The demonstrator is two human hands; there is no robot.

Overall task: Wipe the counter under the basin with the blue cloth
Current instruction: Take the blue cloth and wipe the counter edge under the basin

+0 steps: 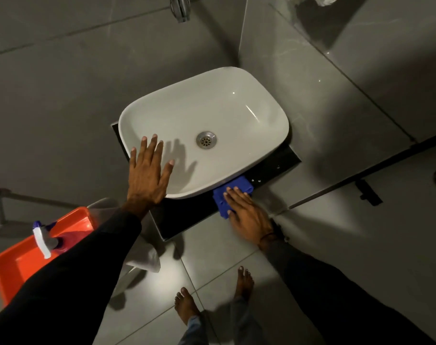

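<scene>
A white rounded basin point(219, 113) sits on a small black counter point(184, 217). My left hand point(147, 175) lies flat and spread over the basin's near left rim, holding nothing. A folded blue cloth point(234, 189) rests on the counter's front edge, partly tucked under the basin's near rim. My right hand point(248, 212) presses down on the cloth with its fingers over it. Part of the cloth is hidden beneath that hand.
An orange tub point(20, 260) with a spray bottle point(43, 241) in it stands at the lower left, beside a white cloth point(147, 257). A chrome tap point(180, 7) juts from the grey tiled wall above. My bare feet point(187, 305) stand on grey floor tiles below the counter.
</scene>
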